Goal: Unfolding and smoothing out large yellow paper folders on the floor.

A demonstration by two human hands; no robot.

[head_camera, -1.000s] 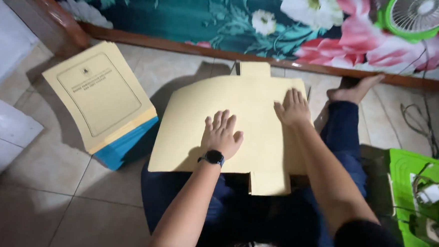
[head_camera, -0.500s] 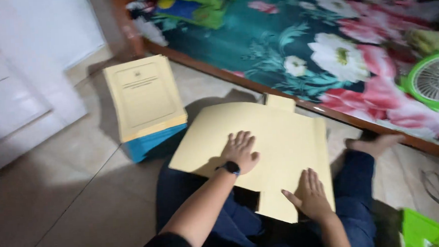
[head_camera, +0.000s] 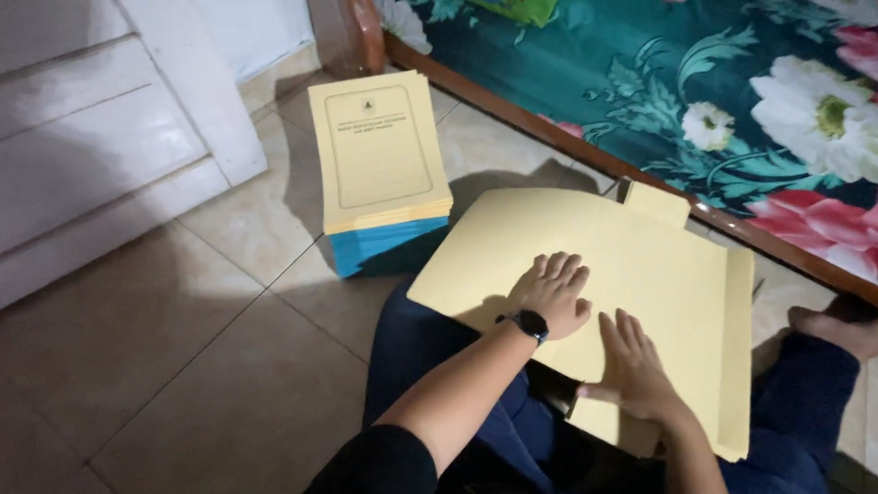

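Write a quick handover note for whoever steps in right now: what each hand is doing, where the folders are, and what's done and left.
Left hand: flat, palm down on the yellow folder, holding nothing.
Right hand: flat on the same folder, nearer its lower edge.
The folder lies opened out across the person's lap, tab toward the bed frame.
Stack of folders, yellow over blue, sits on the floor tiles to the left, untouched.
Done: sheet pressed flat. Left: no fold visible yet.
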